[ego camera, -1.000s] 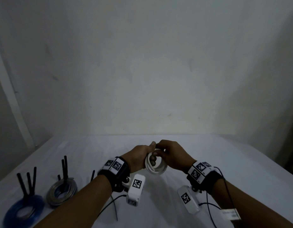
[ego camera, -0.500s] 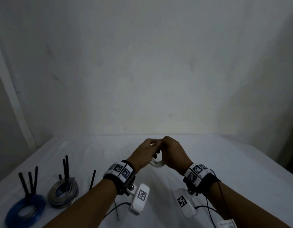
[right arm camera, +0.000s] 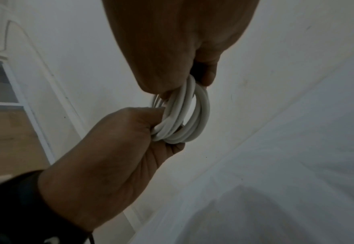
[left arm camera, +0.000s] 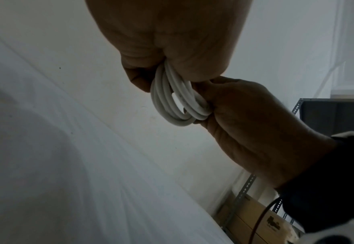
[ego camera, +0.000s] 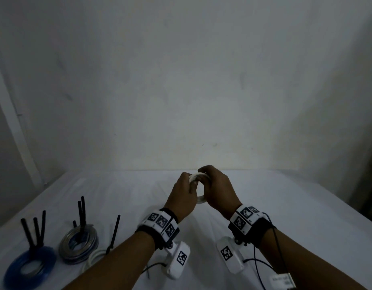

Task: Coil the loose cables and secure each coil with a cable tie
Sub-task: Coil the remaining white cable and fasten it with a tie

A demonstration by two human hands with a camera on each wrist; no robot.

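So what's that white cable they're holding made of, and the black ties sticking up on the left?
White cable: probably a smooth, slightly glossy plastic or rubber jacket; it bends into tight rounded loops. Black ties: likely stiff matte plastic, since they stand upright from the blue coil.

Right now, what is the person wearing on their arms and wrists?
Forearms are bare, no sleeves. Each wrist carries a black strap with white blocks printed with black-and-white square markers. A white oblong camera unit bearing one marker hangs under each wrist, with thin black cables trailing back.

Hands (ego camera: 198, 191) hide most of the white coil (ego camera: 198, 177).
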